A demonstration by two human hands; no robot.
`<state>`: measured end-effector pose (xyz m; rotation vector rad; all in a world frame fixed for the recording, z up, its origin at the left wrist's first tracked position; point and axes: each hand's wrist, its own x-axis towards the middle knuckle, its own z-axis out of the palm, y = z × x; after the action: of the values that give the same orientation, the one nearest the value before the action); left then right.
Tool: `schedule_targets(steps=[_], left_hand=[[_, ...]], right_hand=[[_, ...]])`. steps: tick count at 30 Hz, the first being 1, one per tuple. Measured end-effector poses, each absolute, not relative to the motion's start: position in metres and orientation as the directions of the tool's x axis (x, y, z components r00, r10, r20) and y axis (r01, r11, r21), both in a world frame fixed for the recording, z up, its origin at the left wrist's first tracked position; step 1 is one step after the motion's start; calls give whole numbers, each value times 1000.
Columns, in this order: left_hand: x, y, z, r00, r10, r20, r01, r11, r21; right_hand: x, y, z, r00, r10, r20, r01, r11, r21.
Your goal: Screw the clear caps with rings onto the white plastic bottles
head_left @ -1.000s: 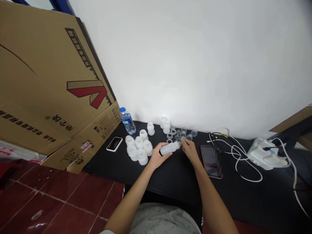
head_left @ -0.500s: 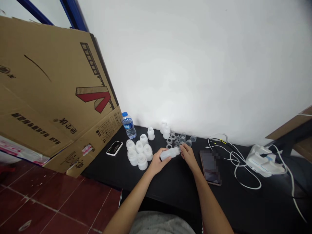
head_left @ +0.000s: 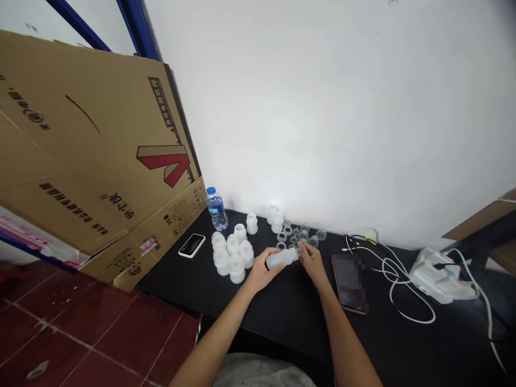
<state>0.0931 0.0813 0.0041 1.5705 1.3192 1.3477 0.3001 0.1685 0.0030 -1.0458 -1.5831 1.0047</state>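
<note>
My left hand (head_left: 261,270) is wrapped round a translucent white bottle (head_left: 279,259), which lies tilted with its neck toward the right. The fingers of my right hand (head_left: 310,260) are pinched together at the bottle's mouth. A small clear piece seems to sit between them, too small to name surely. Just beyond my hands lie several clear plastic rings (head_left: 281,236) and clear cups (head_left: 321,234). To the left of my left hand stands a group of white plastic bottles (head_left: 237,269) with wide necks.
A water bottle (head_left: 217,212) and a white-edged phone (head_left: 192,245) are at the left of the black table (head_left: 282,312). On the right lie a dark phone (head_left: 349,282), white cables (head_left: 411,317) and a white power strip (head_left: 441,274). Cardboard (head_left: 100,161) leans at the left; a wall rises behind.
The view has turned slightly, so the scene sits a little further right and lower. Both hands stay at the bottle, with only slight shifts.
</note>
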Motion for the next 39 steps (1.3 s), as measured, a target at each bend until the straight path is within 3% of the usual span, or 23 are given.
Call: schedule_targets(steps=[6,14,27,31,39], left_hand=[[91,83,1,-54,960,274,268,-250,930],[92,85,-2,-59,956,288,260,-264,929],[93,83,-1,-64,944,323,291,-292,911],[93,84,-3,-74,948,309,277,-278,920],[92,86,-7,-92,948,306,275,-271,922]], right_hand=[[297,168,8,-118,964,240,73,249,-966],[298,169,4,-176,955,239,25,247,-969],[294,164,8,-117,967,226,8,229,-974],[293,163,14,-176,968,181,-35,177,-984],[292,161,11,-188,953,238,17,246,-969]])
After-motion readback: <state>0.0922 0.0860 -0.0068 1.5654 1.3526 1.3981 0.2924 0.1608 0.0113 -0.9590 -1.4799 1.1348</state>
